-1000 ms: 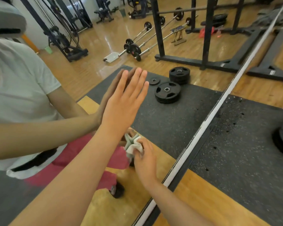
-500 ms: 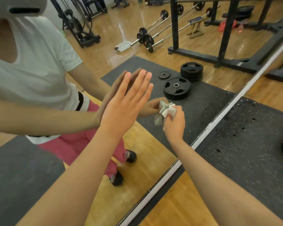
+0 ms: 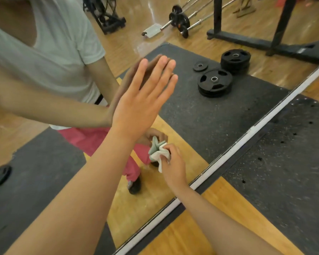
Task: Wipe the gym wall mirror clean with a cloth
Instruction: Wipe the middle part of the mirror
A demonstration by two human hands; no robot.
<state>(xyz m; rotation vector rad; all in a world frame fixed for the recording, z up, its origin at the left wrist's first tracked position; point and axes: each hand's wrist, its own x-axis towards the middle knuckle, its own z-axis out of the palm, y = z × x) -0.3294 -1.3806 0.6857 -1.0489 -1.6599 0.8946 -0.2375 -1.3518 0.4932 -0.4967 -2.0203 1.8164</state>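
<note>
The wall mirror fills the left and upper part of the view, down to its white bottom strip at the floor. My left hand lies flat against the glass with straight fingers, meeting its own reflection. Lower down, my right hand grips a crumpled white cloth and presses it to the mirror near the bottom edge. The cloth's reflection touches it on the glass.
The mirror reflects a person in a white shirt and pink trousers, black weight plates, barbells and a rack base. The real floor at right is black rubber matting and wooden boards.
My right hand with the cloth swept up the mirror, then back down to the low spot near the bottom edge. My left hand stayed flat on the glass.
</note>
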